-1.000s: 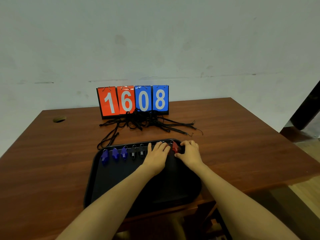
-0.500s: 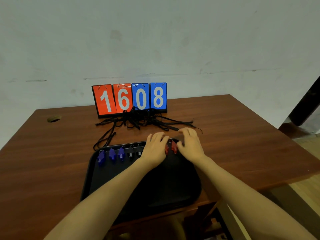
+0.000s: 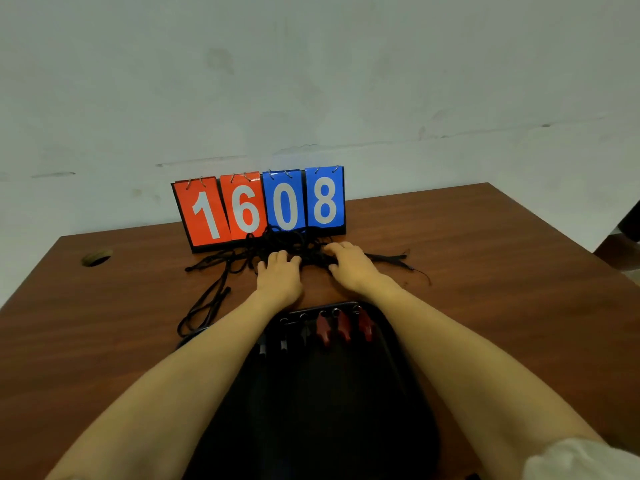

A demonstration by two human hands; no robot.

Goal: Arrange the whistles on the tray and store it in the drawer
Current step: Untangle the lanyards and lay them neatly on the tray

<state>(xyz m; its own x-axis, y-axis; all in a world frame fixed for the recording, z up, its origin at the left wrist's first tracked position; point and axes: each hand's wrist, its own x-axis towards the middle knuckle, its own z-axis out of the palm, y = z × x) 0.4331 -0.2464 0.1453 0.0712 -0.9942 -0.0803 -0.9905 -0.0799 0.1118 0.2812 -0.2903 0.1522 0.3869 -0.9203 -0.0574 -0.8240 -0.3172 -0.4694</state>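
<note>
Two hands lie on the heap of tangled black cords (image 3: 273, 239) at the far side of the brown wooden counter (image 3: 485, 271), just in front of a flip scoreboard (image 3: 263, 206) whose red and blue cards read 1608. The left hand (image 3: 280, 277) has its fingers (image 3: 277, 259) bent down into the cords. The right hand (image 3: 353, 268) lies beside it, its own fingers (image 3: 337, 247) stretched leftward over the same heap. The fingertips sink among the strands, so we cannot tell whether either hand pinches a cord or only touches it.

The black plastic tray (image 3: 311, 410) lies nearer us, between the two forearms and apart from the hands. Along its far rim we see three red whistles (image 3: 343, 329) side by side. To their left are black whistles (image 3: 284, 337), hard to make out against the dark tray. The left forearm covers the tray's left part, and the lower edge of the view cuts off its near end.

A loop of cord (image 3: 204, 306) trails from the heap toward the tray's left corner. A round hole (image 3: 97, 257) sits near the counter's far left corner. Bare wood lies open to the right of the tray, out to the counter's right edge. A white sleeve (image 3: 581, 459) shows at the lower right.
</note>
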